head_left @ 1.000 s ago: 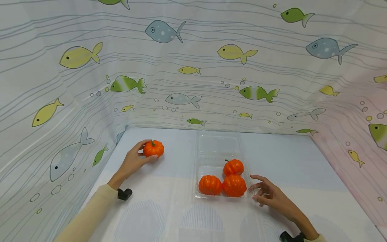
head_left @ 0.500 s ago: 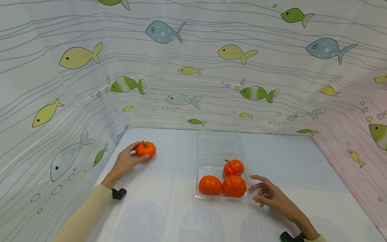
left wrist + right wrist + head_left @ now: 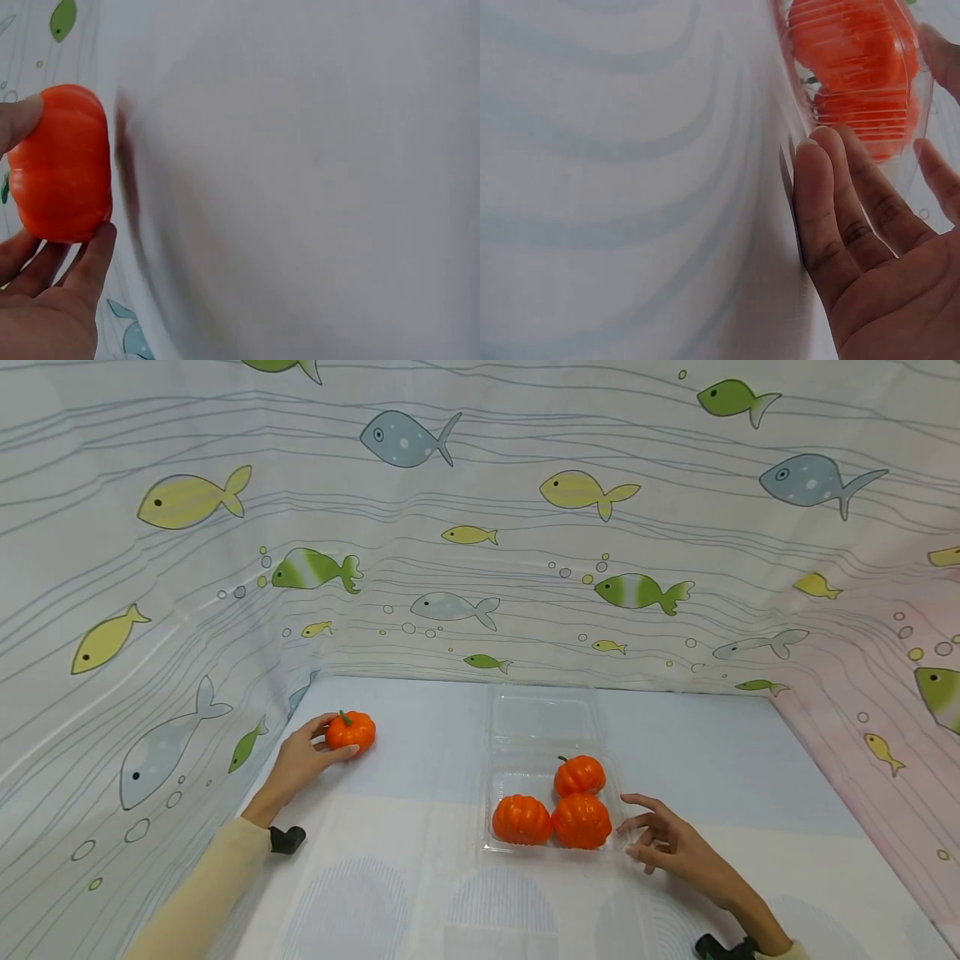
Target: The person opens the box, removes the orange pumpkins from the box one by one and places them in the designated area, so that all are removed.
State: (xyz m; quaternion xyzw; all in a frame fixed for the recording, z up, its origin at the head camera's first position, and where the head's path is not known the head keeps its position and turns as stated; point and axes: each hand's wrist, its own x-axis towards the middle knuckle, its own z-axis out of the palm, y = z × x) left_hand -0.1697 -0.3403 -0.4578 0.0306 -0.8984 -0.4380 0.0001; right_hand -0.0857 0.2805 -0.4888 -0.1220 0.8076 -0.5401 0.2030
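Note:
In the head view, my left hand grips a small orange pumpkin with a green stem at the table's far left. The left wrist view shows thumb and fingers on opposite sides of this pumpkin, its underside close over the table. A clear plastic clamshell box lies with its lid folded back. Inside are three more pumpkins: one at the front left, one at the front right, one behind. My right hand has loosely bent fingers, with fingertips right at the box's right wall.
A white and pale blue cloth covers the table. A fish-print curtain rises along the back and both sides. Black wrist cameras sit on the left wrist and the right wrist.
My left hand has moved leftward with the pumpkin in its grip, away from the box. The right hand, the box and its three pumpkins have stayed in place.

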